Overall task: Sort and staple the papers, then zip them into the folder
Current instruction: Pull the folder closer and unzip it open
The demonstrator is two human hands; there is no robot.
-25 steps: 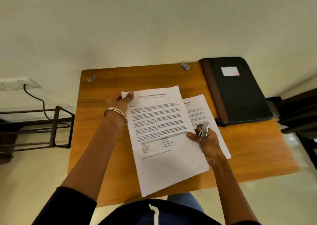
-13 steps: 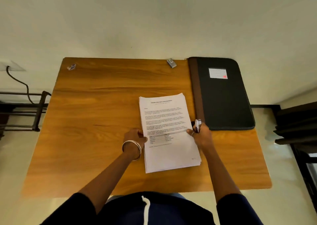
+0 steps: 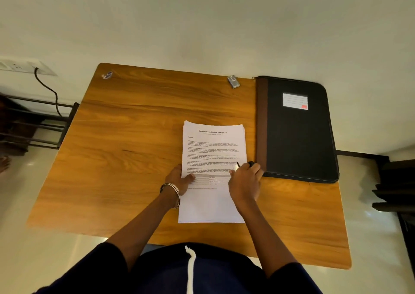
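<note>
On the brown wooden table (image 3: 134, 159), a squared stack of white printed papers (image 3: 213, 154) lies flat before the person. The left hand (image 3: 179, 178) rests on its left edge, fingers relaxed, thumb on the page. The right hand (image 3: 246, 182) curls round a small silver-and-black stapler (image 3: 237, 166) at the stack's right edge. Just right lies a closed black zip folder with brown spine (image 3: 298, 136). Farther back sits a small grey metal box (image 3: 233, 81).
</note>
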